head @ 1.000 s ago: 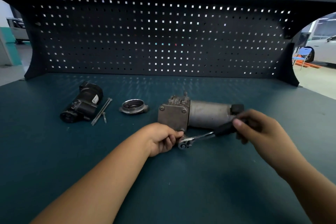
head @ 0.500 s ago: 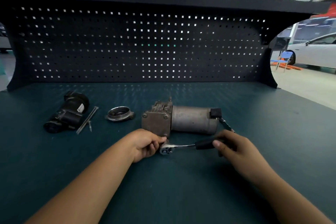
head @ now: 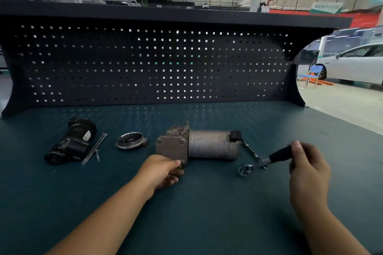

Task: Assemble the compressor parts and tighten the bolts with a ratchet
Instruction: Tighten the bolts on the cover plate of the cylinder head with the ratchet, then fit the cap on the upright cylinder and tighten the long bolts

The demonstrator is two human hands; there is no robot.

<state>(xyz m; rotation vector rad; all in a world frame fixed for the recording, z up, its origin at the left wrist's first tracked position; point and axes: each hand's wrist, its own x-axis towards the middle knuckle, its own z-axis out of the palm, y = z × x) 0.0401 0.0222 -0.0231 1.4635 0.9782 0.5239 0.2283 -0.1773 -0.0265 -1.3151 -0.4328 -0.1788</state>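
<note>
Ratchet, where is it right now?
In the head view the ratchet is right of centre, its black handle held in the right hand, its head low by the bench top, right of the compressor and clear of it.

The rear is closed off by the pegboard (head: 145,64); a strip of bare bench (head: 207,114) is left before it. The left side is blocked by the black motor unit (head: 70,143), the long bolts (head: 94,149) just beside it, and the ring flange (head: 131,141); a narrow gap is left between flange and compressor body (head: 207,145). Its near corner is gripped by the left hand (head: 163,172); on its right, passage is barred by the ratchet (head: 261,161), held in the right hand (head: 308,163), and a thin rod (head: 249,151); open surface is left between the forearms.
</note>
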